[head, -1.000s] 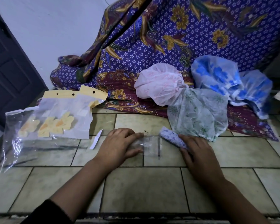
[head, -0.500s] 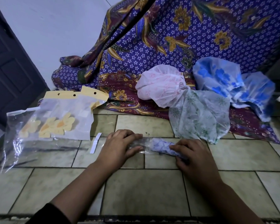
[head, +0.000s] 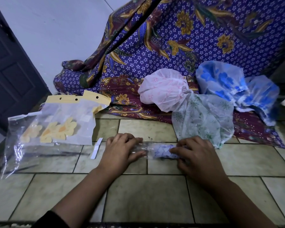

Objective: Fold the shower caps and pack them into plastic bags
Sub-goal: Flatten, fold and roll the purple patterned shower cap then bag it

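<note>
A folded shower cap (head: 162, 151), white with purple flowers, lies partly inside a small clear plastic bag (head: 142, 148) on the tiled floor. My left hand (head: 120, 151) rests on the bag's left end, fingers laid flat over it. My right hand (head: 196, 155) grips the folded cap's right end with curled fingers. Behind them lie three loose caps: a pink one (head: 163, 89), a green-patterned one (head: 202, 119) and a blue one (head: 229, 86).
At the left lie clear bags with yellow header cards (head: 77, 99) and a packed yellow-flower cap (head: 56, 130). A white paper strip (head: 96, 148) lies beside my left hand. Purple batik cloth (head: 171, 46) drapes behind; a dark door (head: 10, 71) stands at left.
My right hand has pushed the folded purple cap leftward, from outside the small bag's mouth into the bag. My left hand has stayed on the bag.
</note>
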